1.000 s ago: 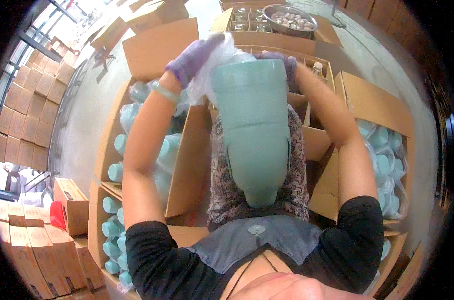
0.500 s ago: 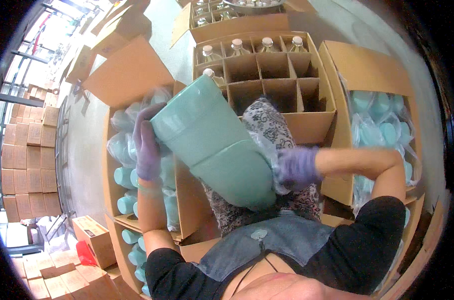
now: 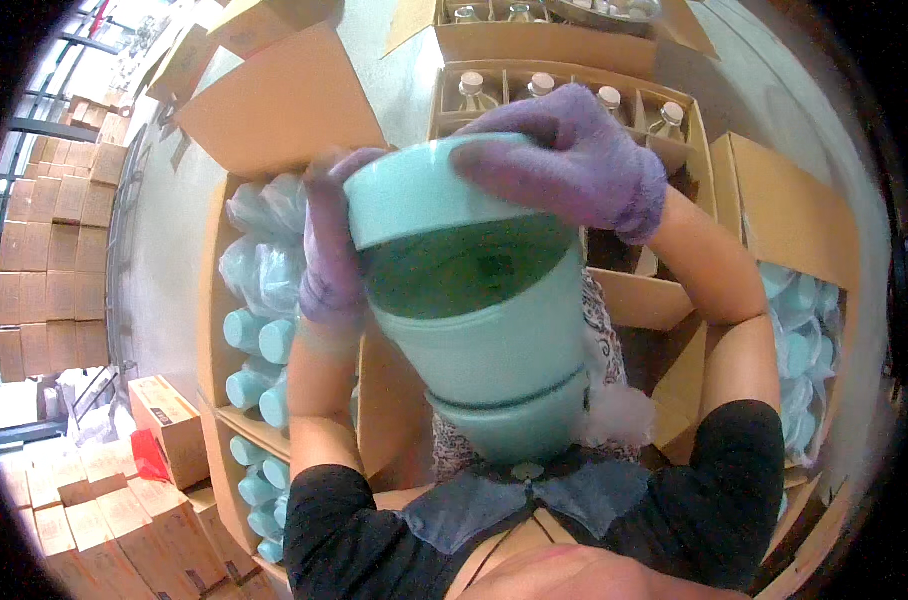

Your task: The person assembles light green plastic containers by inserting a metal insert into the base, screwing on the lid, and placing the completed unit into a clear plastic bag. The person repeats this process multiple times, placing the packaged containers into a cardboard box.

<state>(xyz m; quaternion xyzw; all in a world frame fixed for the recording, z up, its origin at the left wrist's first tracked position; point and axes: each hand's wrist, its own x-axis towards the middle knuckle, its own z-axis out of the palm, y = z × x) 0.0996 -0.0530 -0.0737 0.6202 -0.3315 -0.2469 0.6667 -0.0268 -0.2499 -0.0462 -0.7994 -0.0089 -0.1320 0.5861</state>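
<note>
A large teal container [image 3: 474, 360] stands tilted over my lap, tapering toward my chest. At its far end a teal lid [image 3: 424, 190] is lifted partly off, and a dark green opening shows between lid and body. My right hand [image 3: 584, 165], in a purple glove, grips the lid from the right, fingers over its top edge. My left hand [image 3: 334, 240], gloved alike and somewhat blurred, is closed against the left side of the container and lid. A crumpled clear plastic film [image 3: 619, 415] lies by the container's lower right side.
Ahead stands a divided cardboard box [image 3: 699, 130] with several clear capped bottles. Open boxes with teal containers [image 3: 259, 385] at left and wrapped teal containers [image 3: 799, 350] at right flank me. A metal bowl [image 3: 614, 12] sits beyond. Stacked cartons [image 3: 59, 270] line the far left.
My right hand has moved from the container's lower side up to its lid. The container has swung more upright in view, and a dark gap has opened beneath the lid.
</note>
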